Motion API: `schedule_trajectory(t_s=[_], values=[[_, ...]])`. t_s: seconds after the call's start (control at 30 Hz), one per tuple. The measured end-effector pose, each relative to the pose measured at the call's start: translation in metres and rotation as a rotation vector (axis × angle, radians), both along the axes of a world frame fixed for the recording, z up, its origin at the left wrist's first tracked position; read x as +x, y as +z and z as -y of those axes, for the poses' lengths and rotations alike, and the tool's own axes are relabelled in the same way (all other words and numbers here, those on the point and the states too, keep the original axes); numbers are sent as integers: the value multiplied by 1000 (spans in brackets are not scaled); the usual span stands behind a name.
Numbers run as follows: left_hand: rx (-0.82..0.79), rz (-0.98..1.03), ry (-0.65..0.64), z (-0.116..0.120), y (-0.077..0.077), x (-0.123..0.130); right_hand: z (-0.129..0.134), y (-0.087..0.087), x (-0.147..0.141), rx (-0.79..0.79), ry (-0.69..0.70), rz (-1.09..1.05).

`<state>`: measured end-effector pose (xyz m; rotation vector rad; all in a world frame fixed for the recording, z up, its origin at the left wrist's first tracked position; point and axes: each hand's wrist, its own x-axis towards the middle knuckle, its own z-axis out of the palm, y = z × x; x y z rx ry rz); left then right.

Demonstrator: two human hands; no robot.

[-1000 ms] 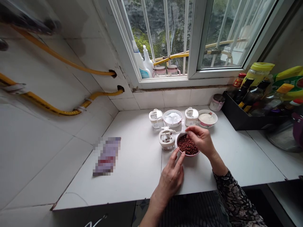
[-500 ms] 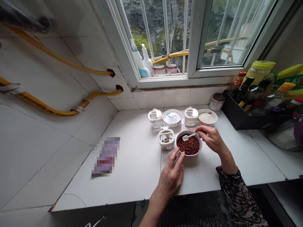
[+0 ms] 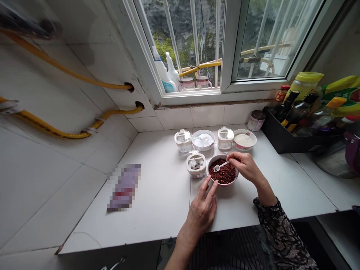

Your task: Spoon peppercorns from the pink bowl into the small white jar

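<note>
A: What about the left hand (image 3: 201, 212)?
B: Low down, with the back side up. Two fingers stuck out in front, with a small gap between. Thumb (image 3: 214, 206) down by the side, near the palm.
A: And the left arm (image 3: 184, 243)?
B: Bare, and coming up from the bottom, leaning a bit to the right.
A: Now for the right hand (image 3: 244, 165)?
B: A bit higher up. Turned in to the left, back side up, thumb and fingertips pinched together.
A: And the right wrist (image 3: 266, 193)?
B: Bare too, slanting up and to the left.
A: Hands touching?
B: No, near but apart.
</note>
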<state>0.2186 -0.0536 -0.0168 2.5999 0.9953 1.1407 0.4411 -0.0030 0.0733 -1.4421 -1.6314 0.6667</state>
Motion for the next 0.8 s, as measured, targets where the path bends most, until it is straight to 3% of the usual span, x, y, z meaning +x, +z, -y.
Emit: schedule_trajectory(t_s=[0.23, 0.43, 0.53, 0.67, 0.8], values=[[-4, -1, 4, 0, 0, 0, -2, 1, -1, -26, -68, -124], [-1, -8, 12, 0, 0, 0, -3, 3, -5, -97, -53, -393], [2, -8, 6, 0, 0, 0, -4, 3, -16, -51, -56, -458], [6, 1, -4, 0, -2, 0, -1, 1, -40, 211, -81, -275], [18, 13, -4, 0, -3, 0, 3, -4, -56, 463, 95, 109]])
